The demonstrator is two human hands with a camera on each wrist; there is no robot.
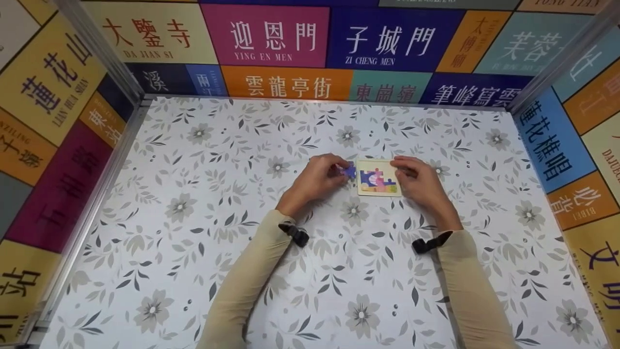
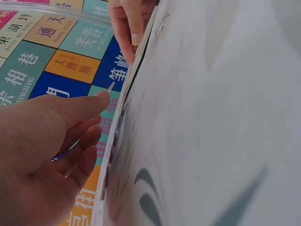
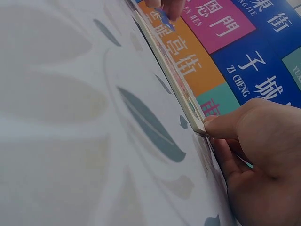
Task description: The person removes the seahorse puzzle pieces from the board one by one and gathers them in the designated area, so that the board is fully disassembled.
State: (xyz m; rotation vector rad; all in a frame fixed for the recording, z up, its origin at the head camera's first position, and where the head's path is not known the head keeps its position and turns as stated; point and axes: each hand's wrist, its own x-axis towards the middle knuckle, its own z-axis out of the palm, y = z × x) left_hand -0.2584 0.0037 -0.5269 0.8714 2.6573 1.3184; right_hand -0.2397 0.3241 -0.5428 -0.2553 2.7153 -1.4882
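In the head view my left hand (image 1: pixel 317 178) pinches a blue-purple jigsaw puzzle piece (image 1: pixel 349 170) just left of the puzzle tray (image 1: pixel 365 165). This small cream tray lies flat on the table, its lower part filled with fitted pieces (image 1: pixel 378 180) in blue, pink and yellow-green. The upper part shows bare backing. At the tray's right side, my right hand (image 1: pixel 422 183) grips the edge between thumb and fingers. The right wrist view shows the thumb against the tray corner and the blue piece (image 3: pixel 164 20) held up at the far end. From the left wrist, the piece is mostly hidden behind fingers.
A white tablecloth (image 1: pixel 232 194) with grey flowers and leaves covers the table. Panels with coloured blocks and Chinese lettering (image 1: pixel 279 36) stand along the back and both sides. Both forearms wear beige sleeves, with a black wrist camera (image 1: pixel 296 234) at the left cuff.
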